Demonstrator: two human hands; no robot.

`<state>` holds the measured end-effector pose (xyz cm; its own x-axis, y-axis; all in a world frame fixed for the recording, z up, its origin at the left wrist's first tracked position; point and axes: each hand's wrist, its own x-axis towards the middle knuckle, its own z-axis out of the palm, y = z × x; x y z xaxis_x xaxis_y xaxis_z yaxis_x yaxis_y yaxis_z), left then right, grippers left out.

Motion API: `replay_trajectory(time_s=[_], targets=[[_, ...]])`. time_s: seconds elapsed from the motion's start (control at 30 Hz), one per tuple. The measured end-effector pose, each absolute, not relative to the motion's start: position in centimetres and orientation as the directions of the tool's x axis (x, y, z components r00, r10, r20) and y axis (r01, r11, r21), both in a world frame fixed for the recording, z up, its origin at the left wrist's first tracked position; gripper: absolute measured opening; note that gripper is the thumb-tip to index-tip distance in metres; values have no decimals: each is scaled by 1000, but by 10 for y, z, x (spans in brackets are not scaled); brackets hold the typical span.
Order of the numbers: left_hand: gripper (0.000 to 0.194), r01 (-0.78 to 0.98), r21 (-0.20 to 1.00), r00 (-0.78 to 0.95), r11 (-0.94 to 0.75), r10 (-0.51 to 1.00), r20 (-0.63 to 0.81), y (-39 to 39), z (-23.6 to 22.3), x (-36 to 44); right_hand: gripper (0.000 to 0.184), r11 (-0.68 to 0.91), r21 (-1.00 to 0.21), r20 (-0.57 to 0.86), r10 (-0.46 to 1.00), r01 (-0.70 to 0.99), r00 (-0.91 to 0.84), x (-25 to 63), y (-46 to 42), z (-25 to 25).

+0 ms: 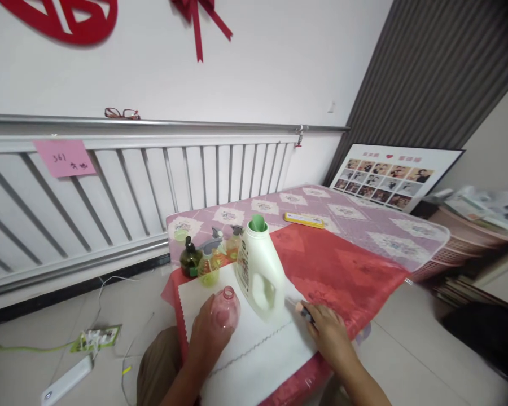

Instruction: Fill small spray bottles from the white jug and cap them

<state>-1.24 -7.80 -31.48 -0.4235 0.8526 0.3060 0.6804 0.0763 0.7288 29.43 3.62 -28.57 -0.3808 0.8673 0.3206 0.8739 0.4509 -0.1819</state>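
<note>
My left hand (207, 332) is wrapped round a small clear pink bottle (226, 309) whose neck is uncapped. My right hand (328, 332) lies closed at the right edge of a white cloth (254, 369), with a small stick-like object (305, 312), dark with a peach-coloured end, in its fingers; its kind is unclear. Between the hands stands a large cream detergent jug (260, 276), cap off, green spout insert showing. Behind the pink bottle are a yellow-green spray bottle (208, 272), a dark green pump bottle (190, 259) and an orange-tinted bottle (233, 248).
Red cloth (342, 265) covers part of the table over a purple patterned tablecloth (347, 211). A yellow case (303, 220) lies beyond the jug. Left are a white radiator (186, 175) and floor cables with a white power strip (68, 379); right, pink baskets (469, 231).
</note>
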Motion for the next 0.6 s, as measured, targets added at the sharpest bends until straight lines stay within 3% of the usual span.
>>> replay_trajectory(time_s=[0.23, 0.43, 0.5, 0.6], targets=[[74, 667, 745, -416, 29, 844, 339, -81, -331, -16, 38, 415, -368, 424, 871, 832, -247, 320, 40, -256], [71, 619, 780, -447, 91, 858, 254, -86, -319, -13, 50, 88, -630, 350, 919, 771, 181, 332, 7, -190], [71, 617, 778, -449, 117, 864, 227, -88, -316, -12, 49, 100, -736, 339, 910, 669, 238, 327, -5, -174], [73, 620, 775, -443, 121, 870, 218, -89, -314, -13, 45, 178, -839, 309, 934, 515, 179, 312, -17, -155]])
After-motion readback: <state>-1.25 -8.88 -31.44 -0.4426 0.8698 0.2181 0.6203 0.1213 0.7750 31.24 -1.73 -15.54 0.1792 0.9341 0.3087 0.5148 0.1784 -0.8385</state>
